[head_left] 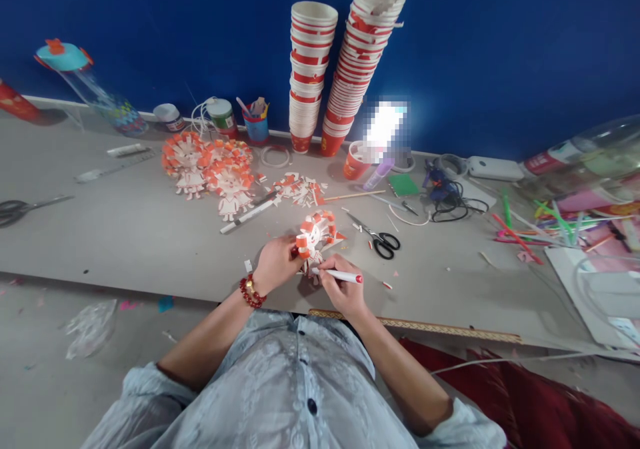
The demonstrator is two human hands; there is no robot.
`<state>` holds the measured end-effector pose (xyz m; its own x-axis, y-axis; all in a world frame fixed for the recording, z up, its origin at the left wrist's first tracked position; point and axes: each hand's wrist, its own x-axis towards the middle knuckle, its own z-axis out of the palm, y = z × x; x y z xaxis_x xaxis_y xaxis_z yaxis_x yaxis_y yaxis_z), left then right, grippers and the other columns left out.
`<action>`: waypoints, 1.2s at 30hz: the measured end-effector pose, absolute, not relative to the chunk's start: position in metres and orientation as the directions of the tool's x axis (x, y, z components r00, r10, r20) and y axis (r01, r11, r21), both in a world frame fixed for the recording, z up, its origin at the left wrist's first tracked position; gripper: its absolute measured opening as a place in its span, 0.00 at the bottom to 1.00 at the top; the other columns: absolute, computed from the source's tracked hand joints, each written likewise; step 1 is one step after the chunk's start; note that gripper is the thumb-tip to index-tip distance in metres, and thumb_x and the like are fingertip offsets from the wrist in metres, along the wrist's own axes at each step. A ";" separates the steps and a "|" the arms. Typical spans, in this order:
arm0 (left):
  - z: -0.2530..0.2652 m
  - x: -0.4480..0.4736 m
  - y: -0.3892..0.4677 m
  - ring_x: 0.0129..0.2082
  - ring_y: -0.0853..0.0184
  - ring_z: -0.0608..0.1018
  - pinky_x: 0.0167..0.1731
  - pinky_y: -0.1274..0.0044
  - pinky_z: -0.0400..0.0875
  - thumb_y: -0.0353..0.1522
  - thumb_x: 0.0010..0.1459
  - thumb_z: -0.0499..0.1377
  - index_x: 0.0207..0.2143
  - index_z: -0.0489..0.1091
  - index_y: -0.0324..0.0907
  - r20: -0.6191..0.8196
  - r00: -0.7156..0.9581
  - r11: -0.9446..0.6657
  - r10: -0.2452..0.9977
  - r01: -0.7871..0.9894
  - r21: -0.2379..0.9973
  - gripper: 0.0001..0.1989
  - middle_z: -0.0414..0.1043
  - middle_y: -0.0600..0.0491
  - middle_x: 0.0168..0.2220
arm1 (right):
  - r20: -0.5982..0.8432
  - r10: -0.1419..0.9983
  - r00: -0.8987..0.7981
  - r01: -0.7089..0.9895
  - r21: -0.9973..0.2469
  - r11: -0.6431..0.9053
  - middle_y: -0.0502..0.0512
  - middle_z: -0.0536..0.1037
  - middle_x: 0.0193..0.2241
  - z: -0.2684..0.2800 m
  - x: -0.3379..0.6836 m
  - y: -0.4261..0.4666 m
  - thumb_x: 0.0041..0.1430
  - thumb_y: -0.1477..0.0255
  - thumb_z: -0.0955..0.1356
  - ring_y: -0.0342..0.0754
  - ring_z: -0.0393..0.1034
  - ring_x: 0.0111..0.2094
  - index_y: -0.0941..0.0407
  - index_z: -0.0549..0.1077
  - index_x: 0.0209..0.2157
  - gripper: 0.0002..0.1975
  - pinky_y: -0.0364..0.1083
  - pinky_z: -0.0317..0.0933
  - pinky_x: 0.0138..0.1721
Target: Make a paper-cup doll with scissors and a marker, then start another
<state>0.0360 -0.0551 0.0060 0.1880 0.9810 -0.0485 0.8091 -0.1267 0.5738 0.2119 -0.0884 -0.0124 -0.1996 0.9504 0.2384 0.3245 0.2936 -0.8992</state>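
My left hand [277, 262] is closed on the edge of a small paper lion figure [314, 237] with an orange-and-white looped mane. In my right hand [345, 287] is a white marker pen [340, 275] with a red end, its tip at the lower body of the figure. The fingers partly hide that lower body. Several similar paper lion figures [235, 185] lie grouped to the left. Black-handled scissors [384, 243] rest on the table to the right of my hands.
Two tall stacks of paper cups [306, 79] stand against the blue wall. Paper scraps [300, 190] and a ruler [250, 215] lie ahead of my hands. A glowing phone [384, 125] leans behind a purple tube [379, 174]. More scissors [20, 210] lie far left; a hot-glue gun and cord [443, 189] sit right.
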 end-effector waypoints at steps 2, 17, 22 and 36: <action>0.006 0.036 -0.055 0.29 0.64 0.76 0.27 0.77 0.59 0.33 0.58 0.55 0.27 0.72 0.41 -0.051 0.190 -0.127 0.981 0.808 0.575 0.10 0.77 0.49 0.30 | 0.238 0.951 -0.200 0.327 -0.898 0.294 0.48 0.71 0.19 -0.013 0.212 -0.088 0.56 0.74 0.64 0.44 0.63 0.20 0.54 0.69 0.26 0.06 0.43 0.57 0.23; 0.007 0.037 -0.055 0.29 0.64 0.76 0.27 0.78 0.59 0.35 0.57 0.55 0.27 0.72 0.42 -0.065 0.165 -0.090 0.984 0.783 0.616 0.09 0.77 0.50 0.29 | 0.237 0.953 -0.190 0.310 -0.906 0.288 0.47 0.70 0.18 -0.011 0.211 -0.089 0.56 0.75 0.64 0.43 0.61 0.18 0.54 0.68 0.25 0.06 0.43 0.56 0.22; 0.006 0.036 -0.055 0.28 0.65 0.76 0.26 0.78 0.60 0.35 0.57 0.55 0.26 0.71 0.41 -0.069 0.163 -0.081 0.984 0.762 0.643 0.10 0.77 0.50 0.28 | 0.236 0.957 -0.171 0.285 -0.917 0.278 0.48 0.72 0.20 -0.011 0.211 -0.089 0.57 0.76 0.64 0.44 0.65 0.20 0.54 0.70 0.26 0.06 0.43 0.59 0.24; -0.005 0.032 -0.053 0.22 0.70 0.69 0.25 0.79 0.62 0.39 0.56 0.56 0.23 0.68 0.40 -0.105 0.106 0.031 0.989 0.540 0.841 0.14 0.70 0.55 0.21 | 0.355 0.913 -0.199 0.380 -0.831 0.406 0.55 0.80 0.34 -0.009 0.216 -0.095 0.65 0.72 0.62 0.49 0.75 0.31 0.53 0.70 0.45 0.09 0.47 0.67 0.34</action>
<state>0.0318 -0.0529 -0.0052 0.1061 0.9888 -0.1046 0.5396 0.0311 0.8413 0.2159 -0.0955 -0.0094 -0.1986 0.9134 0.3554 0.3796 0.4060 -0.8313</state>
